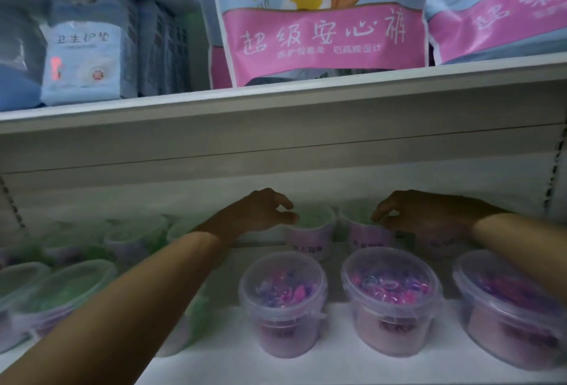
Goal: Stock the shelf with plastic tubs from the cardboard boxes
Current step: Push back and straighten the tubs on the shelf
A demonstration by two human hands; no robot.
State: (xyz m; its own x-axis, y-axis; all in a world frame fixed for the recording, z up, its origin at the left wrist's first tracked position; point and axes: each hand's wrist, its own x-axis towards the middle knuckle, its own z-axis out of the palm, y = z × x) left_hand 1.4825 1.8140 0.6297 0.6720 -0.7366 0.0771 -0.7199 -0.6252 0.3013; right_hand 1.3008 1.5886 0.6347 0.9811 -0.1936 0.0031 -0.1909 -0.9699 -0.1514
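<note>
You are settling tubs into the back row of the shelf (334, 366), so be taking the middle pink tub (391, 298) in the front row as your mark. Well to its left, the green tubs (61, 286) are standing, blurred. Behind and left of the mark, your left hand (264, 213) is reaching in with fingers curled at the rim of the left back tub (310, 237); I cannot tell whether it is gripping or only touching. Straight behind the mark, the right back tub (365, 236) is sitting under the curled fingertips of your right hand (420, 213), and its grip is equally unclear. Be nudging both tubs level and upright, labels facing you, while keeping your forearms lifted clear of the mark.
</note>
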